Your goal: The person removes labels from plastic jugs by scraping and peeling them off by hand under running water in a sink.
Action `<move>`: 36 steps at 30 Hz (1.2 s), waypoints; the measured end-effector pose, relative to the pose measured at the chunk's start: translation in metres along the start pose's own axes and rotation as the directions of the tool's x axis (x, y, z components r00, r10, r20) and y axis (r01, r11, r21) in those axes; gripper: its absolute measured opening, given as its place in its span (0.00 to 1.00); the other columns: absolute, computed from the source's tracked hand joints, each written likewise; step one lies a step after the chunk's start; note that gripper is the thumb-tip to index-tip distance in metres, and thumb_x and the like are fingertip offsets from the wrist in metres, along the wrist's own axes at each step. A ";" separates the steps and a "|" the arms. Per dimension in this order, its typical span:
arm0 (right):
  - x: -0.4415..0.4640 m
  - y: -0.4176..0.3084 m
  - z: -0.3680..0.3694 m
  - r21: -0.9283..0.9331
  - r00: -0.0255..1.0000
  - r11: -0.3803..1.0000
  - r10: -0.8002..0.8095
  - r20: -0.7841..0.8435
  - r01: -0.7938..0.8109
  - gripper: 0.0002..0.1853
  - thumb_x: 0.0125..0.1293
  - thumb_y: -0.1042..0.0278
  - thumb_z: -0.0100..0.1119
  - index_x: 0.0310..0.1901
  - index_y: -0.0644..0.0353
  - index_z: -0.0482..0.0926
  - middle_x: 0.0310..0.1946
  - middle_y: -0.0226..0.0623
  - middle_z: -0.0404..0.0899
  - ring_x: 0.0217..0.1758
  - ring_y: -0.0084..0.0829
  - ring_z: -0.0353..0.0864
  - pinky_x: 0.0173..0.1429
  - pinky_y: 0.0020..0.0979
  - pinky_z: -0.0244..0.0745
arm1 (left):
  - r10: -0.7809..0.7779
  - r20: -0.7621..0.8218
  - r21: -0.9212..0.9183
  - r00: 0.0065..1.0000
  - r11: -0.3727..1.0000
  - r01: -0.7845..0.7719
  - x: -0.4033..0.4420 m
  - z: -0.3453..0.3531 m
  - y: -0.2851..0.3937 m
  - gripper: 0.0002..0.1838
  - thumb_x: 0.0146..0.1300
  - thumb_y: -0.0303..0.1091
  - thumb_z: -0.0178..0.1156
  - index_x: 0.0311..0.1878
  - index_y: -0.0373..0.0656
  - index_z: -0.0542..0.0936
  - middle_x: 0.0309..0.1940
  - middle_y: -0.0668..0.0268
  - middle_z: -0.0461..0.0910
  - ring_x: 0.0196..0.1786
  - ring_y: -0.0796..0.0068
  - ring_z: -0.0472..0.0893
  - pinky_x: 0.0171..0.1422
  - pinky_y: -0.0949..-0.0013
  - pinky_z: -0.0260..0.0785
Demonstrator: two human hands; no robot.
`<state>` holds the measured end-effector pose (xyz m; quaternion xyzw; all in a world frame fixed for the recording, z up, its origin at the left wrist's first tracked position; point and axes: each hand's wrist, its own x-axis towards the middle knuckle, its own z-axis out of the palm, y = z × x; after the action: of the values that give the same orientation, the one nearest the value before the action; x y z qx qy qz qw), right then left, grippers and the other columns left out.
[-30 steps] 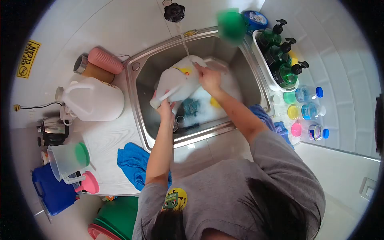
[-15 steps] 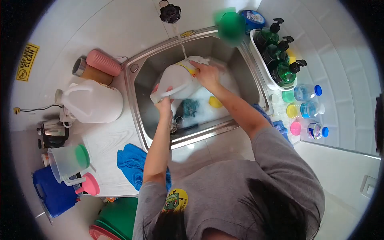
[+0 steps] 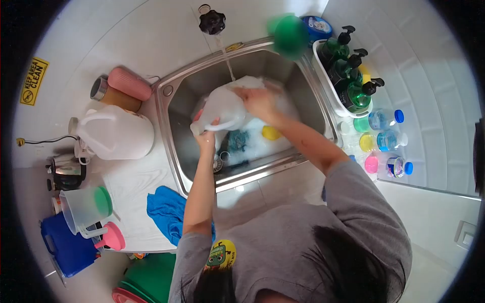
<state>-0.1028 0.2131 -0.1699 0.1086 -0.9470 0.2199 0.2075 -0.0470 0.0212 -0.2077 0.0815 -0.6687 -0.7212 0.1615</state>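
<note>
A translucent white plastic jug [image 3: 220,106] lies tilted over the sink, its neck toward the lower left. My left hand [image 3: 205,135] is closed around the neck and handle end. On the jug's upper right side rests my right hand [image 3: 256,103], smeared by motion, so its fingers and anything under them are unclear. Water runs from the faucet [image 3: 212,21] onto or just behind the jug. Below it, in the suds of the metal sink [image 3: 303,96], are a yellow object [image 3: 271,133] and a dark teal cloth-like item [image 3: 237,140].
Another jug [image 3: 118,132] stands left of the sink, near a pink tumbler [image 3: 130,83] and a clear pitcher [image 3: 81,207]. A blue cloth [image 3: 165,211] hangs at the counter edge. On the right are a white tray [image 3: 328,78] of green pump bottles and several small bottles.
My right hand has moved on the jug's side and is now blurred. The jug has turned, so its yellow-and-red label no longer shows. My left hand keeps hold of the neck.
</note>
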 end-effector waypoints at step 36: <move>0.007 0.027 0.014 -0.138 0.992 0.990 0.045 0.119 -0.028 0.18 0.55 0.64 0.46 0.47 0.36 0.79 0.29 0.35 0.81 0.26 0.42 0.77 0.29 0.38 0.71 | 0.054 -0.001 0.023 0.999 0.998 -0.054 -0.001 0.002 0.012 0.34 0.41 0.26 0.70 0.54 0.38 0.67 0.50 0.57 0.71 0.50 0.65 0.72 0.58 0.66 0.63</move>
<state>-0.1221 0.2294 -0.1878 0.0902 -0.9725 0.1518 0.1522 -0.0453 0.0222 -0.1960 0.0659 -0.6785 -0.7089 0.1808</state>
